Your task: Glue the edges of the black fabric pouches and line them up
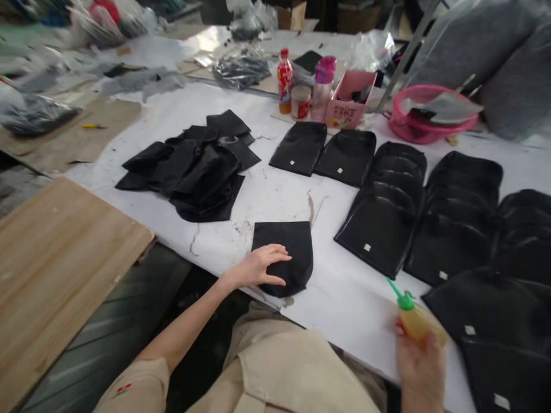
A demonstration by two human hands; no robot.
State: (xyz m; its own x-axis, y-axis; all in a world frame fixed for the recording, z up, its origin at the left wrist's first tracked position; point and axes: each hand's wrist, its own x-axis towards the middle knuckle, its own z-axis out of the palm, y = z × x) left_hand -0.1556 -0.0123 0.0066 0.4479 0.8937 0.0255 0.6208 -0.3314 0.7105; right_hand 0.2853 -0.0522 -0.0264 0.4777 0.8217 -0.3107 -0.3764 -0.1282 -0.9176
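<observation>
My left hand (264, 267) is open, its fingers apart over a flat black pocket-shaped piece (295, 246) at the table's near edge. Whether the fingertips press on the piece, I cannot tell. At the lower right my right hand (419, 361) is wrapped round a squeeze bottle (419, 324) of yellowish liquid with a green nozzle cap. The nozzle points up and to the left; hand and bottle are slightly blurred. Beyond my left hand lies a loose heap of black pieces (202, 172). Overlapping rows of black pieces (383, 218), several with small white squares, spread across the right side.
At the back stand a red-capped drink bottle (284, 83), a jar (301, 103), a pink-lidded bottle (323, 83) and a pink box (349, 103). A pink basin (430, 132) holds tools. A wooden board (64, 275) lies left, beside a dark gap. White sheeting (275, 195) covers the table.
</observation>
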